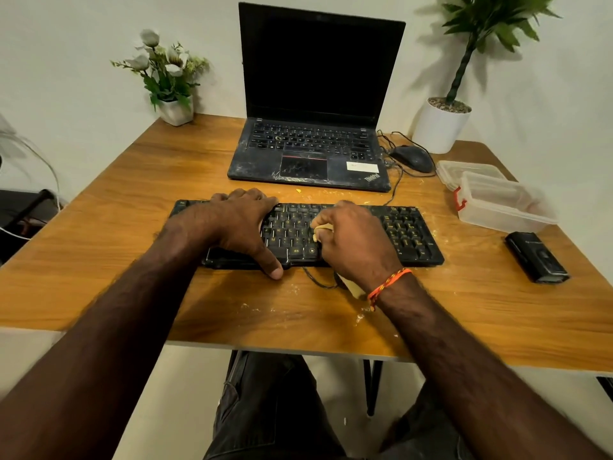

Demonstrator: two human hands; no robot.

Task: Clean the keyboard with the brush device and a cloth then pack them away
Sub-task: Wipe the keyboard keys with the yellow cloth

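Observation:
A black keyboard (411,232) with yellow lettering lies across the middle of the wooden table (99,260). My left hand (243,224) rests flat on its left half, thumb hooked over the front edge. My right hand (353,242) grips a bunched yellow cloth (322,229) and presses it onto the keys right of centre; a corner of the cloth shows under my wrist. A black brush device (535,260) lies on the table to the right of the keyboard, untouched.
An open dusty laptop (311,154) stands behind the keyboard, with a black mouse (413,157) and cables to its right. A clear plastic box (504,204) and its lid (464,171) sit at the right. Two potted plants stand at the back corners. Crumbs dot the tabletop.

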